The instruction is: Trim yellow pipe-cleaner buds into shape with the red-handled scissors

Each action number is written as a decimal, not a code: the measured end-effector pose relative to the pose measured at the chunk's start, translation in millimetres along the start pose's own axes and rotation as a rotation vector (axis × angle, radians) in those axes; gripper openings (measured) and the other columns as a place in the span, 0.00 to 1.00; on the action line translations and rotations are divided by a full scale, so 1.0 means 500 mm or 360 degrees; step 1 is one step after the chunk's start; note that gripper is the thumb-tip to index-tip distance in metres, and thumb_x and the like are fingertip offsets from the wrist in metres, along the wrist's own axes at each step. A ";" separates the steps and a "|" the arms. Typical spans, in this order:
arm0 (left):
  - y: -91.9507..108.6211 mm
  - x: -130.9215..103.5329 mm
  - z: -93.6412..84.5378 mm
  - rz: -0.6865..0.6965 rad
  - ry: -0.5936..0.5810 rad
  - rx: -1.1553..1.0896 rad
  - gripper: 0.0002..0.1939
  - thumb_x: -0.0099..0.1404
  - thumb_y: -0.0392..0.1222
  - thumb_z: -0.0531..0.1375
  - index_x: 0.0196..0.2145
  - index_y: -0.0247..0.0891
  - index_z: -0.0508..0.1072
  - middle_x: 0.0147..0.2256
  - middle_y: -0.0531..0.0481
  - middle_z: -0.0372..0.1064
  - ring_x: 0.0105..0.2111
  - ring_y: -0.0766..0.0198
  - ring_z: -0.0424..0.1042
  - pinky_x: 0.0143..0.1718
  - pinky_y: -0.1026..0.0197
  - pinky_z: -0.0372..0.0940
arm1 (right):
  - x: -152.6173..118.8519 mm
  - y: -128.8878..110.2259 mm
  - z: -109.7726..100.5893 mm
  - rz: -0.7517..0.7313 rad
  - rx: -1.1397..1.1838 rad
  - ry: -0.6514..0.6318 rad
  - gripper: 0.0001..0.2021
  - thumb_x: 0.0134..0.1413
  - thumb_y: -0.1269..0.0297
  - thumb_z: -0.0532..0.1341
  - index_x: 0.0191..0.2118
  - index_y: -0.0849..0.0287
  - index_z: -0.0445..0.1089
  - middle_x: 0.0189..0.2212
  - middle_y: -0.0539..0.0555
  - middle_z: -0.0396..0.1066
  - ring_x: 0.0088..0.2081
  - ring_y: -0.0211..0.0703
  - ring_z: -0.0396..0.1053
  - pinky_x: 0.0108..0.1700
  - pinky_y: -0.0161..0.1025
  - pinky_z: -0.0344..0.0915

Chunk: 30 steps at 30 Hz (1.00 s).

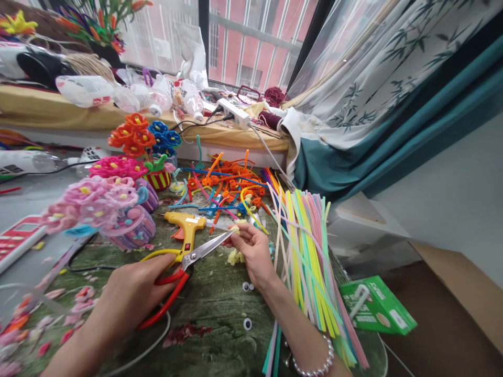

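Observation:
My left hand (133,285) grips scissors (206,248) by their red and yellow handles. The blades point up and right, nearly together, and their tips reach the fingers of my right hand (255,255). Between the thumb and fingertips of that hand sits a small pale yellow fuzzy piece (235,229), partly hidden by the fingers. Just below lies a pale yellow fluffy clump (234,257) on the table. A yellow glue gun (185,224) rests behind the scissors. Googly eyes (247,324) lie nearer to me on the green table surface (212,309).
A bundle of pastel pipe cleaners (310,251) lies at the right, beside a green box (377,305). Pipe cleaner flowers in pots (131,228) stand at the left. Orange and blue pieces (228,180) are heaped behind. A power strip (234,113) sits on the sill.

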<state>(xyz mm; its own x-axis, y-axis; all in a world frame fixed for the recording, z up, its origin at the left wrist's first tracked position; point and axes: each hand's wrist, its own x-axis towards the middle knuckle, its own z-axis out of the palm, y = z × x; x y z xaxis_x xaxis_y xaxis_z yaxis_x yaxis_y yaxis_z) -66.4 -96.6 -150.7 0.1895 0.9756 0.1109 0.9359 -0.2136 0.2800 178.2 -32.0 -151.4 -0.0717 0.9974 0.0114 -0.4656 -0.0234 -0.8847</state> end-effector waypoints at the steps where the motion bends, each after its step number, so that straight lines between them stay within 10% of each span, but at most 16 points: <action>1: 0.001 0.001 -0.001 -0.0004 0.0008 0.0004 0.19 0.69 0.55 0.53 0.32 0.46 0.78 0.29 0.47 0.83 0.28 0.50 0.82 0.27 0.58 0.62 | 0.001 0.001 -0.001 -0.0002 0.0011 0.0011 0.20 0.36 0.49 0.83 0.32 0.56 0.83 0.25 0.52 0.84 0.24 0.44 0.81 0.33 0.40 0.80; 30: 0.009 -0.005 -0.002 -0.0041 0.0030 -0.0063 0.20 0.66 0.56 0.52 0.30 0.45 0.78 0.29 0.44 0.83 0.28 0.47 0.83 0.27 0.57 0.63 | 0.001 0.002 -0.006 -0.0036 -0.0013 0.0046 0.20 0.34 0.53 0.85 0.31 0.56 0.80 0.24 0.49 0.83 0.24 0.42 0.80 0.33 0.37 0.79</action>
<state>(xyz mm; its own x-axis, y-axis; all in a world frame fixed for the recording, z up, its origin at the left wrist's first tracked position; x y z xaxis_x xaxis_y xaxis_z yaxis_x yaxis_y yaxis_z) -63.0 -100.1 -148.9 0.1593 0.9798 0.1208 0.9279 -0.1903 0.3205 180.1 -31.5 -153.6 -0.0358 0.9992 0.0179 -0.4597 -0.0006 -0.8881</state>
